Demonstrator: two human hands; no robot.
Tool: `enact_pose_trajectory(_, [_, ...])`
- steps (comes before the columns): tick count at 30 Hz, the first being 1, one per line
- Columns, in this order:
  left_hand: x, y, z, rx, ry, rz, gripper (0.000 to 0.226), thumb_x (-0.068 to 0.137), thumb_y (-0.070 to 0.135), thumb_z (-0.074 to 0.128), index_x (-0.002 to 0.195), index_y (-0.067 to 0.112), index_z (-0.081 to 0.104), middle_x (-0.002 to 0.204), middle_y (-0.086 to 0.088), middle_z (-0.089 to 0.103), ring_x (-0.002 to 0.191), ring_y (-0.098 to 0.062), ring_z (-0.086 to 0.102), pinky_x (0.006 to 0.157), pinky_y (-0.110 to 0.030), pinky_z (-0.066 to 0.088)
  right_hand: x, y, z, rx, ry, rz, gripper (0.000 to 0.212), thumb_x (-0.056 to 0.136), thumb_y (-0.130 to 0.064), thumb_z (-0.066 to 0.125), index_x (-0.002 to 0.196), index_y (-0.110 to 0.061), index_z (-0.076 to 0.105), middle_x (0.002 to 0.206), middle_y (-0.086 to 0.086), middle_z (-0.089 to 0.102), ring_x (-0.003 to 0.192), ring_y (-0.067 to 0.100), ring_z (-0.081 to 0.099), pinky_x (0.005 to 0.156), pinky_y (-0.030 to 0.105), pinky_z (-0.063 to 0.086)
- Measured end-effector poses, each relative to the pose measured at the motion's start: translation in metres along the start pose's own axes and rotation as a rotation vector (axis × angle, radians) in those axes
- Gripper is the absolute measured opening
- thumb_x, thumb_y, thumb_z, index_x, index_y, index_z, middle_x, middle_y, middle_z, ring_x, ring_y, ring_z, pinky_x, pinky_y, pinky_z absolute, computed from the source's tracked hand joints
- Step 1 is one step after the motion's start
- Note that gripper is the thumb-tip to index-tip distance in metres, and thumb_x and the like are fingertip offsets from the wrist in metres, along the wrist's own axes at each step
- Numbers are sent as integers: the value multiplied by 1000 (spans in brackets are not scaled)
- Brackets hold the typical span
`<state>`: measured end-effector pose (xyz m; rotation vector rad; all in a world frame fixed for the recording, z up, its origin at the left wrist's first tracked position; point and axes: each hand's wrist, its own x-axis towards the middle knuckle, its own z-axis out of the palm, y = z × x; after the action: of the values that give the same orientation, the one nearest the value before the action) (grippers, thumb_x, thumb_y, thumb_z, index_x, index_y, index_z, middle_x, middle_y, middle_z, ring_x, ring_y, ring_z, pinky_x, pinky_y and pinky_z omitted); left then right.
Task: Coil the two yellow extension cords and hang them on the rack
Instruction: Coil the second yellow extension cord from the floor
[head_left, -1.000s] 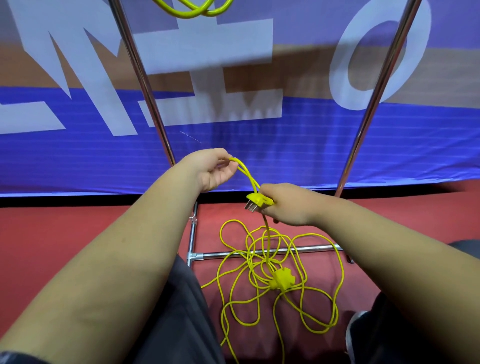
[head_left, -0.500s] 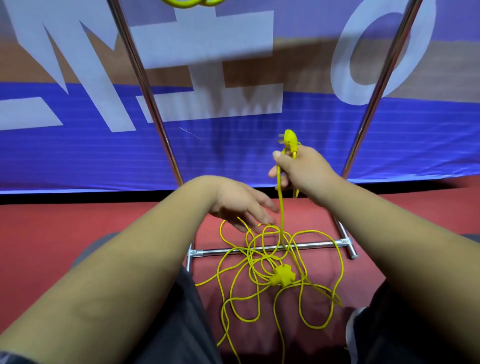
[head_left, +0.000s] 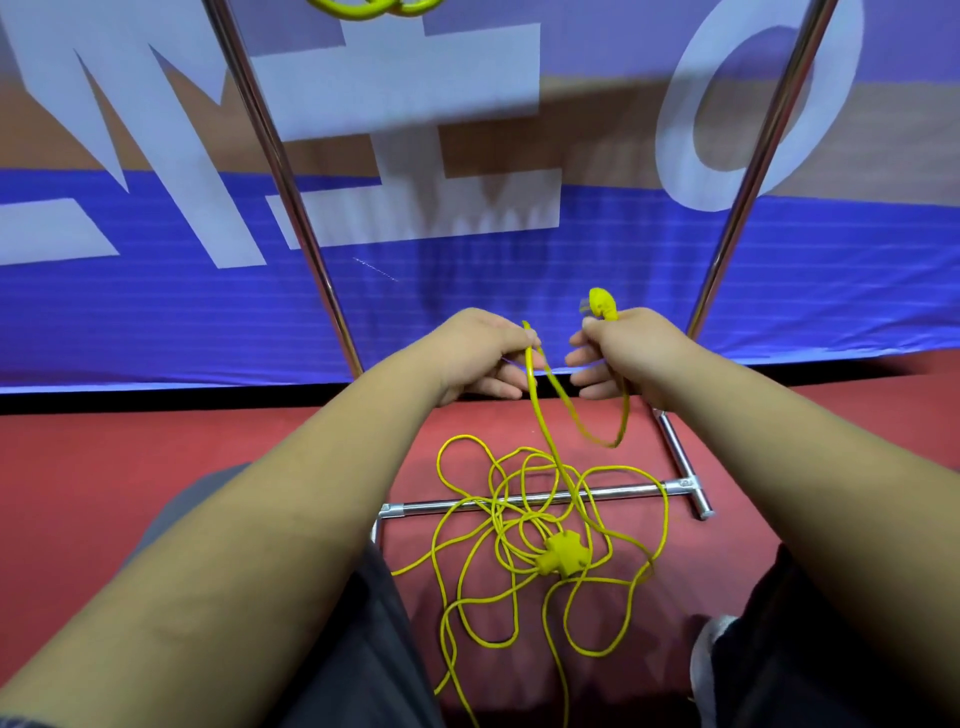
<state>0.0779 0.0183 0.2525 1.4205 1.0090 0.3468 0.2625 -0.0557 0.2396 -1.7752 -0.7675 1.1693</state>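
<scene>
A yellow extension cord lies tangled on the red floor, over the rack's bottom bar, with its yellow socket block in the heap. My right hand grips the cord just below its plug, which points up. My left hand pinches the same cord a short way along. A small loop hangs between the two hands. A second yellow cord, coiled, hangs at the top edge of the view.
The metal rack has two slanted chrome poles and a floor bar with a T-foot at its right end. A blue and white banner stands behind the rack. My knees in dark trousers frame the heap.
My right hand lifted the plug end from low centre up and to the right. My left hand let go, dipped toward the heap, then came up pinching the cord, making a hanging loop.
</scene>
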Motion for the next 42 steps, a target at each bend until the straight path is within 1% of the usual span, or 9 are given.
enact_pose_trajectory(4, [0, 4, -2, 42, 58, 18, 28, 98, 24, 62, 113, 2, 70, 83, -1, 74, 63, -19, 66, 67, -37, 62, 0, 2, 3, 49, -71, 72, 39, 111, -33, 49, 113, 1, 67, 92, 19, 80, 77, 30, 81, 57, 37, 64])
enact_pose_trajectory(9, [-5, 2, 4, 122, -89, 116, 23, 106, 32, 57, 105, 10, 64, 78, -2, 69, 58, -15, 60, 58, -31, 56, -1, -2, 8, 170, -155, 95, 52, 111, -48, 47, 114, -1, 69, 94, 16, 81, 83, 30, 81, 64, 40, 65])
enact_pose_trajectory(14, [-6, -4, 12, 214, -193, 149, 25, 105, 38, 58, 103, 14, 65, 80, -1, 71, 63, -15, 57, 56, -27, 52, -1, -10, 9, 420, -92, 101, 41, 113, -40, 48, 107, -3, 66, 83, 12, 79, 67, 25, 79, 56, 34, 62])
enact_pose_trajectory(21, [-11, -11, 19, 371, -451, 79, 29, 103, 46, 57, 99, 20, 69, 95, -4, 74, 84, -10, 66, 85, -35, 50, 11, -14, 3, 414, 102, 71, 30, 112, -38, 47, 107, -11, 60, 71, 0, 61, 55, 14, 59, 50, 26, 49])
enact_pose_trajectory(26, [-8, -37, 31, 477, -696, -13, 5, 100, 16, 66, 103, 14, 64, 72, 17, 65, 61, 5, 53, 68, -26, 37, 13, -16, -7, 472, -8, 58, 27, 112, -37, 44, 112, -13, 56, 56, -9, 48, 38, 9, 33, 40, 22, 30])
enact_pose_trajectory(31, [-1, -85, 49, 752, -805, -100, 10, 91, 8, 69, 99, 14, 70, 91, -1, 71, 87, -10, 63, 84, -30, 46, 5, -23, -21, 624, -228, 58, 32, 112, -33, 47, 125, -7, 60, 62, -9, 40, 39, 5, 25, 34, 21, 21])
enact_pose_trajectory(34, [6, -116, 44, 1074, -755, -178, 17, 96, 6, 64, 109, 14, 72, 107, -4, 76, 92, -10, 62, 86, -27, 48, 1, -26, -28, 665, -294, 57, 32, 111, -28, 46, 129, -6, 61, 64, -9, 42, 37, 3, 26, 33, 19, 23])
enact_pose_trajectory(38, [11, -126, 15, 1138, -567, -284, 38, 97, -6, 48, 120, 13, 71, 121, -5, 75, 100, -12, 64, 83, -22, 48, -3, -24, -29, 601, -303, 52, 34, 111, -28, 46, 133, -7, 61, 64, -9, 41, 38, 3, 23, 32, 19, 18])
enact_pose_trajectory(42, [23, -102, -17, 1180, -47, -193, 20, 99, 24, 67, 110, 10, 76, 107, -6, 77, 105, -26, 71, 89, -34, 55, -3, -24, -31, 522, -239, -22, 45, 112, -43, 47, 136, -7, 60, 57, -7, 33, 38, 6, 21, 33, 19, 16])
